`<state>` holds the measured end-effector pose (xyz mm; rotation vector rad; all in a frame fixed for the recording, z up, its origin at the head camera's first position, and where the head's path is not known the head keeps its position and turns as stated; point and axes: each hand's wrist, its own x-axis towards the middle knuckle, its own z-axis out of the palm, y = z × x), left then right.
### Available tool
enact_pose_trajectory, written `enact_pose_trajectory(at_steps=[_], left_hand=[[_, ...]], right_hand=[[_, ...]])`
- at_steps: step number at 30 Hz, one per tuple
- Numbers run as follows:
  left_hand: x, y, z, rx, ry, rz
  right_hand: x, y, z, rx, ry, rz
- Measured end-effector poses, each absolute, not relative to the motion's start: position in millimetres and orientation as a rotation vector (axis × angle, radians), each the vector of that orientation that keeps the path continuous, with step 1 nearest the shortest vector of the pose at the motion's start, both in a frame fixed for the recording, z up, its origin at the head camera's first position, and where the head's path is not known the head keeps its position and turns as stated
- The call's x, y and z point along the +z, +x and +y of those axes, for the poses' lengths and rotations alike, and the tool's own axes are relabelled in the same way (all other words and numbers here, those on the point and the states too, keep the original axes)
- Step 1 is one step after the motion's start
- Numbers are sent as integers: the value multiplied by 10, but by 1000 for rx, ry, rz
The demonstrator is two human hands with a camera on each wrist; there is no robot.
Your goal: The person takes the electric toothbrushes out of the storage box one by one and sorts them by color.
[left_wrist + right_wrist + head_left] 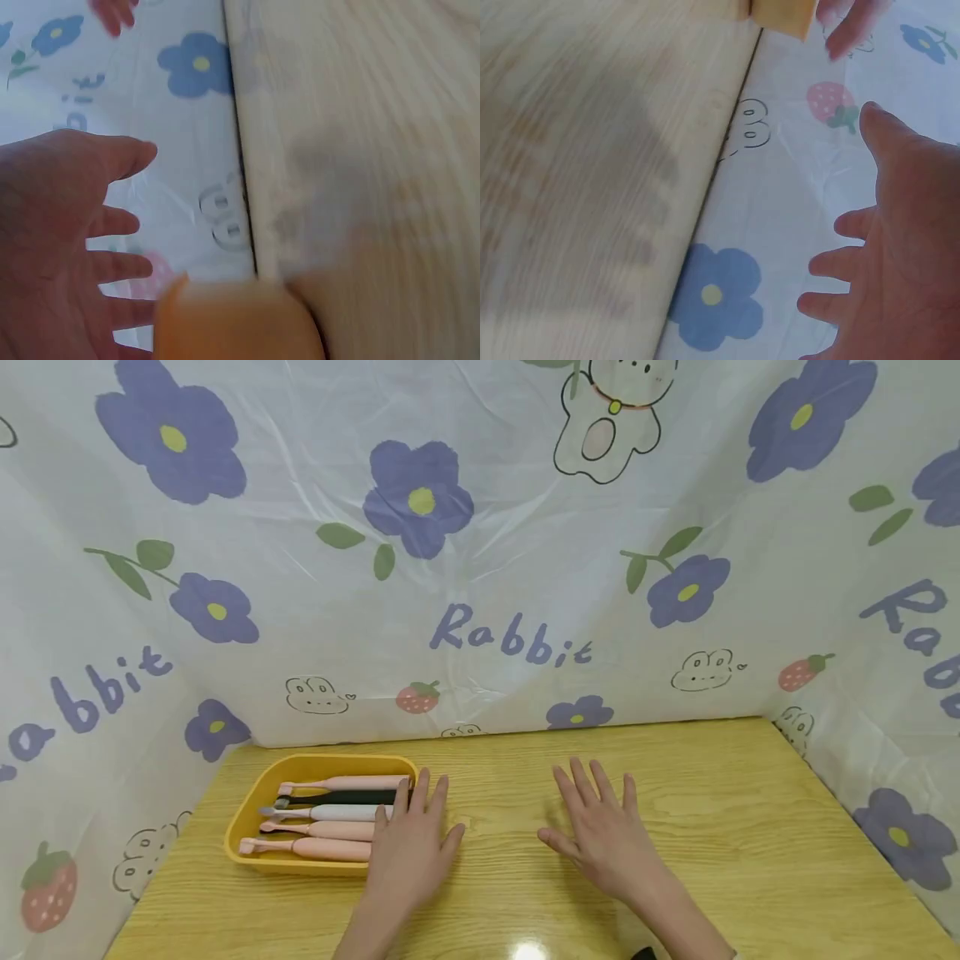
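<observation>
Sitting toward the left of the wooden table point(495, 893), near the patterned cloth point(315, 635) behind, a yellow tray point(315, 865) holds several toothbrushes with thick handles. They lie roughly side by side, heads pointing left, perhaps because their length suits the long way of the tray. Its raised wall probably keeps them from rolling off. Nearest me is a pink toothbrush point(333, 849), with another pink one just beyond it, then a white toothbrush point(348, 812), a dark toothbrush point(360, 797) and one more pink at the far side. Their right ends are partly hidden by the fingers.

At the tray's right end comes the left hand point(411, 852), palm down, fingers spread and gripping nothing. From here it overlaps the rim, but I cannot tell whether it touches the tray or a handle.

Farther right, well apart from the tray, the right hand point(607, 839) is spread too, palm down and holding nothing. A shadow on the wood suggests it is raised rather than resting, leaving the fingers free. Near its wrist, a small dark thing point(643, 953) is too cut off to name.
</observation>
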<state>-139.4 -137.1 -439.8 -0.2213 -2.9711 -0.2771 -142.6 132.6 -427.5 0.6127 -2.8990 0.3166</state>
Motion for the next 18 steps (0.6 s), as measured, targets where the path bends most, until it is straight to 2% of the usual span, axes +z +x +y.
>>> enact_pose_trajectory(at_steps=[12, 18], left_hand=[[-4463, -1072, -2344, -311, 36, -2580], [-4455, -947, -2703, -375, 394, -2594]], right_hand=[[-4335, -1391, 1451, 319, 582, -2954], [-4370, -1385, 1501, 308, 589, -2951]])
